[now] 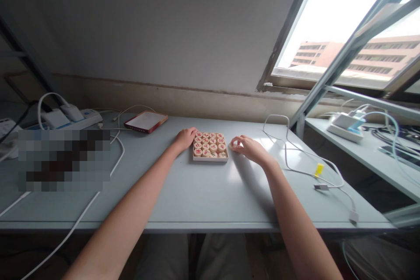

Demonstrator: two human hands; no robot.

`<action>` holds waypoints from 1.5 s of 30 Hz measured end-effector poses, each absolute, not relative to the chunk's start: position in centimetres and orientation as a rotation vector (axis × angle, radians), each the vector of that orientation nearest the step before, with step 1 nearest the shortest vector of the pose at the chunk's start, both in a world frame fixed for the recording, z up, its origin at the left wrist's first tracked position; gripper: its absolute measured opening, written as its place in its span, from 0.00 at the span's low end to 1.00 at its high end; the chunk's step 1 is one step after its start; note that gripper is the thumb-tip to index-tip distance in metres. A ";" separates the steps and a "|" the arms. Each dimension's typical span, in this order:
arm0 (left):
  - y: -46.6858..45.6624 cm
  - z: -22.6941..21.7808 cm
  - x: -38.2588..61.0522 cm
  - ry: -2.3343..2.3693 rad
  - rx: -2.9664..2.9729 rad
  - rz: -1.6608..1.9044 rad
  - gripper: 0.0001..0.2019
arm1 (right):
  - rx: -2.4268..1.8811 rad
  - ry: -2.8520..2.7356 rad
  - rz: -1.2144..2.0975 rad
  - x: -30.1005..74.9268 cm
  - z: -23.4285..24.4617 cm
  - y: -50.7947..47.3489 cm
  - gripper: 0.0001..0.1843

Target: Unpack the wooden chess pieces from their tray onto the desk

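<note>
At three o'clock of the white box (pixel 211 159) of round pieces (pixel 209 144), my half-curled right hand (pixel 249 146) pinches a loose piece (pixel 233 145) on the bench (pixel 197 192), while my left hand (pixel 185 138) bends against the box's ten o'clock corner, its grip unclear.

Right fingers (pixel 236 139) at loose discs (pixel 232 145) beside disc-filled box (pixel 210 159)

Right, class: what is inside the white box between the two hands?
The white box holds round pieces marked with characters, mostly red, in four rows of four. Anything beneath them is covered.
</note>
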State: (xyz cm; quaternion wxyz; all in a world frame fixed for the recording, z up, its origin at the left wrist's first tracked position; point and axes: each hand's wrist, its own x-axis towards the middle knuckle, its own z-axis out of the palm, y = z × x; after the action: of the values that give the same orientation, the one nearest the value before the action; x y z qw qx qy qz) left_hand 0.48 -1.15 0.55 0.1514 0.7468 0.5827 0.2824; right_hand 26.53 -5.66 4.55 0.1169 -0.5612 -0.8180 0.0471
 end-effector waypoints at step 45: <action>-1.4 0.3 0.3 1.759 2.137 0.751 0.17 | -1.078 -2.497 0.598 22.2 4.7 -6.6 0.17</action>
State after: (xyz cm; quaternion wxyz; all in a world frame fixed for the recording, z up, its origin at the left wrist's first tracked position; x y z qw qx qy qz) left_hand 0.32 -1.41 0.28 0.1363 0.7382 0.6076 0.2596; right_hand 22.17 -6.59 4.72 0.1774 -0.3810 -0.8825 0.2112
